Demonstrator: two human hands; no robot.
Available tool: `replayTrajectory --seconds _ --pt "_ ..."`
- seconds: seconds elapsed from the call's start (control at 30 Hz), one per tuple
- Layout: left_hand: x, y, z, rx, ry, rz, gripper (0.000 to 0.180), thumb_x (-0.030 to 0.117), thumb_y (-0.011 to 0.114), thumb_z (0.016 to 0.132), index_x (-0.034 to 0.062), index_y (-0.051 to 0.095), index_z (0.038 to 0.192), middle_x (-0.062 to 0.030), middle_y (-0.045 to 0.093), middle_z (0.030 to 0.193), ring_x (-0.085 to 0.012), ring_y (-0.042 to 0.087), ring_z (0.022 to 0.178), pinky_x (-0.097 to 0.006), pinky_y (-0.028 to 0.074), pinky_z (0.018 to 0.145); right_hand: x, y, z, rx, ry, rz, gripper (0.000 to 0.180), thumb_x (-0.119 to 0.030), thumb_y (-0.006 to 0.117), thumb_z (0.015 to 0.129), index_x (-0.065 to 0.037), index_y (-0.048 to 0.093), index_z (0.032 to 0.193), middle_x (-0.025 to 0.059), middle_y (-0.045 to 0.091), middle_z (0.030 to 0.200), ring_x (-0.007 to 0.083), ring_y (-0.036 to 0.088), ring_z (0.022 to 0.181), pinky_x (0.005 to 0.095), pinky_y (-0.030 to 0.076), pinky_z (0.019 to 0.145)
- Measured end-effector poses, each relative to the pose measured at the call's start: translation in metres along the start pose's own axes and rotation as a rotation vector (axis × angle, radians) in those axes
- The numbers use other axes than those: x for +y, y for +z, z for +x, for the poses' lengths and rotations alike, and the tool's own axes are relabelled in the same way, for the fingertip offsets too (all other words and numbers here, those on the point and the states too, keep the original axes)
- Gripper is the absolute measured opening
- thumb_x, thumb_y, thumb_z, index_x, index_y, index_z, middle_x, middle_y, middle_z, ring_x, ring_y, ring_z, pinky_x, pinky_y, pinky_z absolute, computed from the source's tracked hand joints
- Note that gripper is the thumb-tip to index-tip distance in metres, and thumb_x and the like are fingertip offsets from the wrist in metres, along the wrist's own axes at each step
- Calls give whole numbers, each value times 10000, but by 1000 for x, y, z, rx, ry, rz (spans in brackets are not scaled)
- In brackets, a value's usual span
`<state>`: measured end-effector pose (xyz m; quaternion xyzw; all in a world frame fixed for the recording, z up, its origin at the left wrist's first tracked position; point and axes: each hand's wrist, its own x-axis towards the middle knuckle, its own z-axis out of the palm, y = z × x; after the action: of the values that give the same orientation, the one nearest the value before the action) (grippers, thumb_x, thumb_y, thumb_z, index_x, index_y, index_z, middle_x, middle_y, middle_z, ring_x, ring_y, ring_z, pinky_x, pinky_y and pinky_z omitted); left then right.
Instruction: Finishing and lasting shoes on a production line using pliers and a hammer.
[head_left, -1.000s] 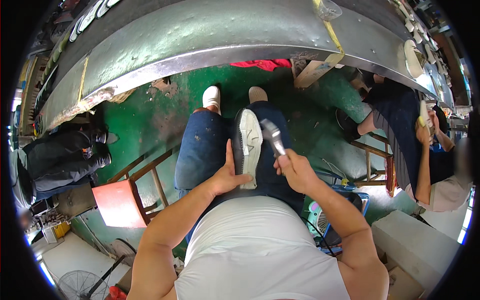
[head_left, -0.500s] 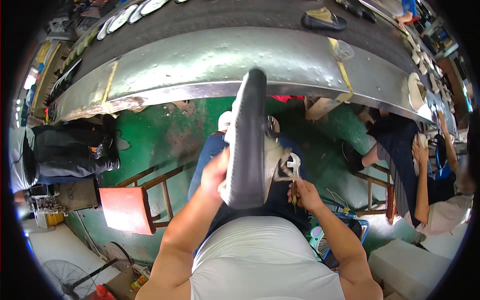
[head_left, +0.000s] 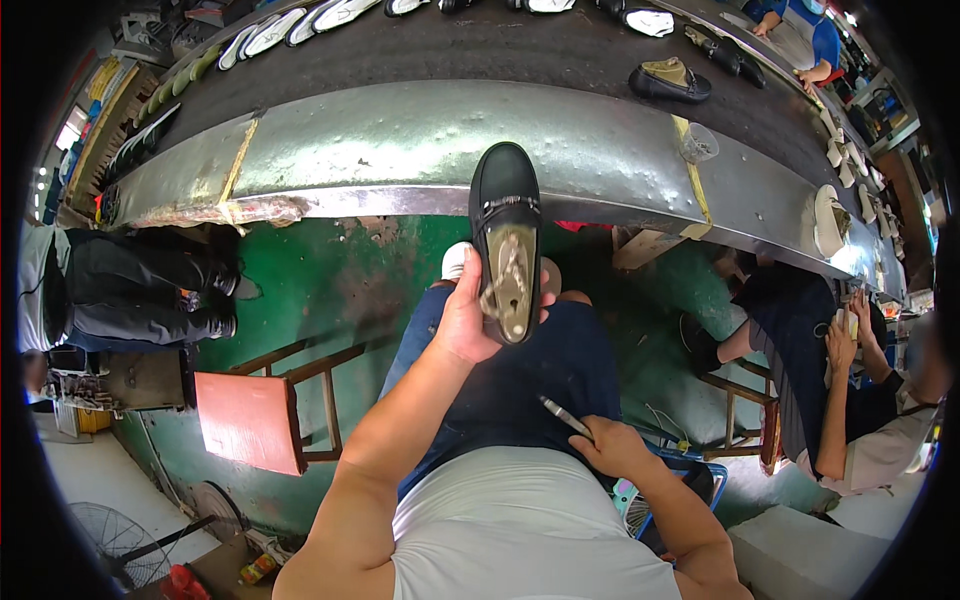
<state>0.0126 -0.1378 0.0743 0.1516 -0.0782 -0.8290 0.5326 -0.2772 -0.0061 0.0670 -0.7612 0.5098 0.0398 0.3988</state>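
Observation:
My left hand is closed around the heel end of a black loafer, holding it upright over my lap with its toe pointing away from me. A strap with a metal ornament crosses its front, and a tan shoe last with cord-like strands over it fills the opening. Lower and to the right, my right hand grips a slim pen-like tool. The tool's narrow tip points up and to the left, apart from the shoe; its lower end is hidden in my fist.
Ahead runs a dark conveyor belt with a dented metal edge, carrying several shoes, among them another black loafer. A red-topped stool stands at left. Co-workers sit at right and stand at left.
The loafer has turned from its side and sole to show its upper and opening. My right hand has moved down, away from the shoe. Shoes on the belt have shifted in view.

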Motion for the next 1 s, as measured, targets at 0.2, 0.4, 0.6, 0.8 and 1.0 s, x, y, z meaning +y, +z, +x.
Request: replayTrajectory --seconds 0.2,0.4,0.6,0.8,1.0 --pt "18 67 -5 -32 69 -24 761 636 347 1002 33 404 1461 -235 497 1403 -430 482 1321 -597 494 1024 -17 6 -1 83 -4 -289 422 -470 651 892 -58 648 984 173 666 850 354 688 772 454 563 674" --pt "25 82 -1 5 81 -67 752 622 337 1011 23 395 1463 -258 457 1429 -439 457 1339 -616 466 1049 -16 8 3 54 2 -297 451 -494 642 895 -55 653 993 180 674 867 344 697 785 447 568 673" --pt "30 86 8 71 1 -9 710 627 325 1015 67 474 1426 -195 590 1304 -395 578 1219 -545 548 938 -6 -1 13 -13 2 -212 498 -529 612 907 -45 641 1020 183 682 899 364 696 826 466 564 720" --pt "58 105 94 138 13 401 584 564 359 1041 72 553 1291 -133 671 1084 -317 685 937 -435 559 725 13 -13 33 -195 8 -70 554 -585 561 922 -46 622 1033 197 696 943 391 688 879 491 547 751" --pt "129 136 309 177 -56 393 691 616 288 1033 37 448 1374 -202 598 1258 -349 672 1054 -510 559 882 26 -33 53 -224 32 -1 575 -610 556 914 -49 628 1019 194 704 893 388 695 846 497 548 744"
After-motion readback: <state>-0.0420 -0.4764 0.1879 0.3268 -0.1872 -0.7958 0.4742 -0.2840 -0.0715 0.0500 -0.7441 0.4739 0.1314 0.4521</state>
